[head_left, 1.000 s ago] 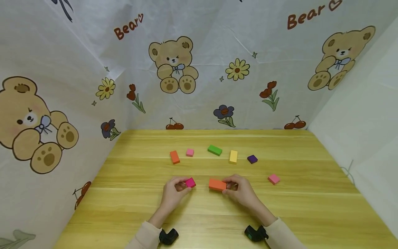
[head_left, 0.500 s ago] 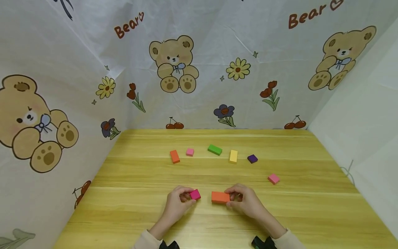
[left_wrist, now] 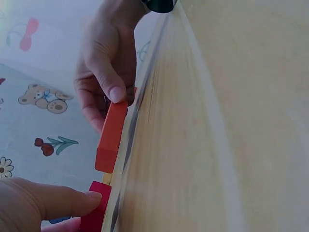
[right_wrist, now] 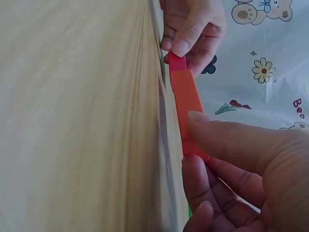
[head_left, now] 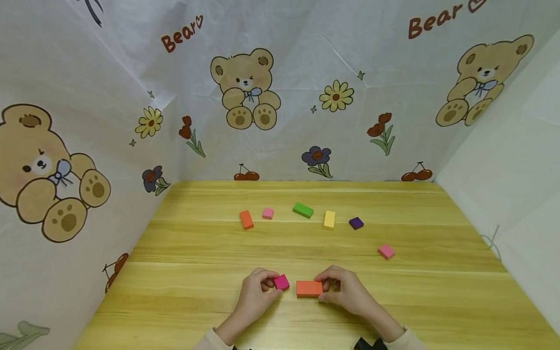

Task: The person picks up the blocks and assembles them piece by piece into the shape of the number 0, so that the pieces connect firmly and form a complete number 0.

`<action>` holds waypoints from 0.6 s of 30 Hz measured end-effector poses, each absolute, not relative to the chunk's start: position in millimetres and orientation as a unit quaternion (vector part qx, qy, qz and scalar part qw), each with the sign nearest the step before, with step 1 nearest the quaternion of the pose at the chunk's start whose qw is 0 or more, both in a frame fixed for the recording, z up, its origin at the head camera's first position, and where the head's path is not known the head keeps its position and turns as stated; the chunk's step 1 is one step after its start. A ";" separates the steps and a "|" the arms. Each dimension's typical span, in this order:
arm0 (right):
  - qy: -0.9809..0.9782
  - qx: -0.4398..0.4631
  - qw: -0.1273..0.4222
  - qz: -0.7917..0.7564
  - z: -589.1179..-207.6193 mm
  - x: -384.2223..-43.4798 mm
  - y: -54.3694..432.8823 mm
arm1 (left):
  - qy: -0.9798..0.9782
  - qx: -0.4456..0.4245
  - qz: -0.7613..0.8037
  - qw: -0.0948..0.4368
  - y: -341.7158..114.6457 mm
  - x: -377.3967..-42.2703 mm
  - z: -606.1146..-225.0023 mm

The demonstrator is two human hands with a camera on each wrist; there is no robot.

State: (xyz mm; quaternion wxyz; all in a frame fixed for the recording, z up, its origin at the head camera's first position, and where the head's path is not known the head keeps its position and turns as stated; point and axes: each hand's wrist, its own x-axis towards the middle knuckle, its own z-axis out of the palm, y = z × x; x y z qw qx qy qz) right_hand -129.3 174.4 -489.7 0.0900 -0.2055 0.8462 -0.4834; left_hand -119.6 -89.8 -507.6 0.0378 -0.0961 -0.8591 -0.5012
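Between thumb and fingers, my left hand (head_left: 258, 294) pinches a magenta block (head_left: 282, 282) near the front of the table. To its right, my right hand (head_left: 347, 294) grips an orange rectangular block (head_left: 309, 288) by its right end. A small gap separates the two blocks in the head view. In the left wrist view the thumb presses on the magenta block (left_wrist: 95, 207), with the orange block (left_wrist: 112, 137) beyond it. The right wrist view has the thumb along the orange block (right_wrist: 187, 99); the magenta block (right_wrist: 177, 63) is partly hidden behind it.
Across the back of the wooden table (head_left: 197, 253) lie another orange block (head_left: 247, 219), a small pink block (head_left: 268, 213), a green block (head_left: 303, 210), a yellow block (head_left: 329, 220) and a purple block (head_left: 356, 223). A second pink block (head_left: 386, 251) lies further right.
Both hands have drawn back toward the table's front edge with their blocks. The magenta block has also moved right, closer to the orange block. The other blocks stay where they were.
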 end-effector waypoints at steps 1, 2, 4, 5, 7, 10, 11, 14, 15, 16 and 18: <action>0.846 -0.207 0.090 -0.483 -490.3 -129.4 174.2 | -0.860 -0.096 -0.499 0.038 -89.4 -119.4 -507.8; 0.846 -0.208 0.091 -0.482 -491.0 -129.4 174.0 | -0.862 -0.096 -0.497 0.037 -89.2 -119.3 -507.9; 0.847 -0.209 0.090 -0.480 -492.5 -129.5 173.7 | -0.863 -0.096 -0.494 0.038 -88.9 -119.0 -507.7; 0.847 -0.211 0.089 -0.479 -493.3 -129.6 173.6 | -0.864 -0.096 -0.494 0.039 -88.9 -118.8 -507.7; 0.847 -0.214 0.087 -0.478 -494.7 -129.9 173.4 | -0.864 -0.096 -0.492 0.040 -88.9 -118.5 -507.7; 0.846 -0.220 0.084 -0.479 -496.4 -130.0 172.8 | -0.865 -0.097 -0.490 0.044 -89.1 -118.1 -507.8; 0.845 -0.222 0.084 -0.479 -496.8 -129.9 172.7 | -0.865 -0.096 -0.490 0.045 -89.1 -118.1 -508.0; 0.843 -0.228 0.086 -0.479 -497.9 -129.6 172.4 | -0.866 -0.095 -0.489 0.047 -88.8 -118.1 -508.9; 0.843 -0.230 0.086 -0.479 -498.2 -129.6 172.3 | -0.866 -0.095 -0.489 0.048 -88.6 -118.2 -509.4; 0.843 -0.232 0.085 -0.478 -498.5 -129.6 172.3 | -0.867 -0.095 -0.487 0.048 -88.4 -118.3 -509.8; 0.843 -0.236 0.084 -0.476 -499.0 -129.8 172.3 | -0.868 -0.097 -0.484 0.050 -87.8 -118.3 -510.9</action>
